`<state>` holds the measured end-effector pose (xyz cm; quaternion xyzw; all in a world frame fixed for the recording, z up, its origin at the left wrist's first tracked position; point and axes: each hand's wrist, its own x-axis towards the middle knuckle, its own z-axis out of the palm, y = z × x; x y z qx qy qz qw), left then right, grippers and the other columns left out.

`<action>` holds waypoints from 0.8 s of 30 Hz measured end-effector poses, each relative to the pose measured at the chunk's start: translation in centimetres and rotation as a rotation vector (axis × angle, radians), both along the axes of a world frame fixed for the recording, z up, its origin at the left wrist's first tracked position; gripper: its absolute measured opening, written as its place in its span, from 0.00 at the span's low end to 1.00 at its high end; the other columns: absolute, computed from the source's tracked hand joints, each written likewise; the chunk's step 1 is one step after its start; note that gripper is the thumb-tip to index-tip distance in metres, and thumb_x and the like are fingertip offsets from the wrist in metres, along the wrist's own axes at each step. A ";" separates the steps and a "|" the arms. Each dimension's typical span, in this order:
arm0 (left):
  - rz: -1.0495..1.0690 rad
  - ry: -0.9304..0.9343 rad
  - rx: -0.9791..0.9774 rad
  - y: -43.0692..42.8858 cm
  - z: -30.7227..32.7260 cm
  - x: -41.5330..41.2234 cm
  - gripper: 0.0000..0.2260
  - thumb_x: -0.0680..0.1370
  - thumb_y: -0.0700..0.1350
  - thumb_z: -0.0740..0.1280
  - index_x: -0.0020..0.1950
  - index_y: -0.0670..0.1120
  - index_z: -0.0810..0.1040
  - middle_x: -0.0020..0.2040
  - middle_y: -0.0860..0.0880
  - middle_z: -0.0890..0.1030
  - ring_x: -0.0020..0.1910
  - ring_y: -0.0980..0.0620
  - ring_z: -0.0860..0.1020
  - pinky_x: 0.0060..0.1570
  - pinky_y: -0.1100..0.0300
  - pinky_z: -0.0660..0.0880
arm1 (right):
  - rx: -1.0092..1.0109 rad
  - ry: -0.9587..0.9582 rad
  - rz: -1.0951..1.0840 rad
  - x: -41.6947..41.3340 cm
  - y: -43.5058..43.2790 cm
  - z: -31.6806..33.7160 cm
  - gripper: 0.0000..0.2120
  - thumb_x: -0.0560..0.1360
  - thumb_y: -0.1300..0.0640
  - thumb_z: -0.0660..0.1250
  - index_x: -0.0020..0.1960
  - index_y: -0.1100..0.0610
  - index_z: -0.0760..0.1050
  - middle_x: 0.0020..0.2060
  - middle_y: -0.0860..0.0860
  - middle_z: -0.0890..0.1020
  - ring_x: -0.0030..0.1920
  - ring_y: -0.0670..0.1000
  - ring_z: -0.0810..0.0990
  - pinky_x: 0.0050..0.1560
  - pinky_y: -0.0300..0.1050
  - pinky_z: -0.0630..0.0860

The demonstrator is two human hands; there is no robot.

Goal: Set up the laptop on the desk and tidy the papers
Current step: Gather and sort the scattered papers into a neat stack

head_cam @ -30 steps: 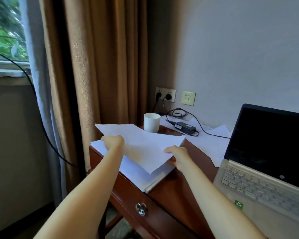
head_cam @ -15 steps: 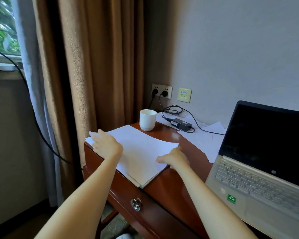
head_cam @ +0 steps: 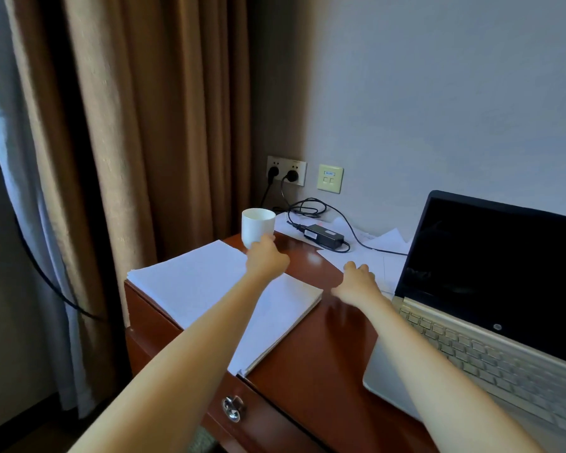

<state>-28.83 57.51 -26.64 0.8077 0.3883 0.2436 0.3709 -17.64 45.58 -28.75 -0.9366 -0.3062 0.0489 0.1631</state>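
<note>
A neat stack of white papers [head_cam: 196, 282] lies on the left end of the wooden desk [head_cam: 311, 348]. My left hand [head_cam: 267, 258] reaches over the stack, and its fingertips touch the lower side of a white cup [head_cam: 258, 223]. My right hand [head_cam: 356, 282] hovers with spread fingers at the near edge of loose white sheets [head_cam: 381, 256] that lie by the wall. An open silver laptop [head_cam: 490, 328] with a dark screen sits on the right, its front corner over the desk edge.
A black power adapter [head_cam: 324, 235] with its cable lies on the loose sheets, plugged into a wall outlet [head_cam: 286, 170]. Brown curtains [head_cam: 144, 125] hang left of the desk. A drawer knob [head_cam: 232, 408] sits on the desk front.
The sheet I held has come down flat on the stack. My left hand left the stack and went forward to the cup. My right hand moved right toward the loose sheets.
</note>
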 end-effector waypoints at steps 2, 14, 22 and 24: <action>-0.077 -0.097 -0.172 -0.8 0.2 1.5 0.24 0.76 0.34 0.59 0.72 0.42 0.63 0.66 0.40 0.68 0.64 0.43 0.69 0.57 0.58 0.71 | -0.088 -0.069 0.017 1.2 -0.3 0.2 0.20 0.75 0.60 0.62 0.65 0.62 0.63 0.62 0.59 0.66 0.64 0.59 0.65 0.56 0.47 0.69; -0.174 -0.136 -0.638 -2.0 -2.4 9.1 0.05 0.78 0.35 0.58 0.50 0.43 0.69 0.42 0.45 0.71 0.34 0.52 0.71 0.33 0.64 0.68 | -0.411 -0.189 -0.019 6.0 -0.5 0.4 0.14 0.77 0.63 0.58 0.62 0.60 0.71 0.60 0.55 0.75 0.60 0.56 0.75 0.50 0.43 0.70; -0.239 -0.094 -0.690 -2.0 -4.6 12.0 0.16 0.80 0.32 0.54 0.33 0.43 0.65 0.28 0.47 0.72 0.27 0.55 0.70 0.26 0.69 0.67 | -0.442 -0.319 -0.036 7.3 0.6 -0.3 0.17 0.74 0.69 0.62 0.62 0.61 0.72 0.61 0.55 0.74 0.62 0.56 0.74 0.54 0.44 0.74; -0.259 -0.095 -0.706 -2.0 -4.5 12.3 0.16 0.81 0.33 0.54 0.34 0.43 0.66 0.31 0.47 0.71 0.30 0.56 0.69 0.29 0.69 0.67 | -0.429 -0.338 -0.045 7.6 0.6 -0.3 0.17 0.74 0.70 0.62 0.61 0.62 0.73 0.60 0.56 0.75 0.61 0.56 0.75 0.54 0.44 0.74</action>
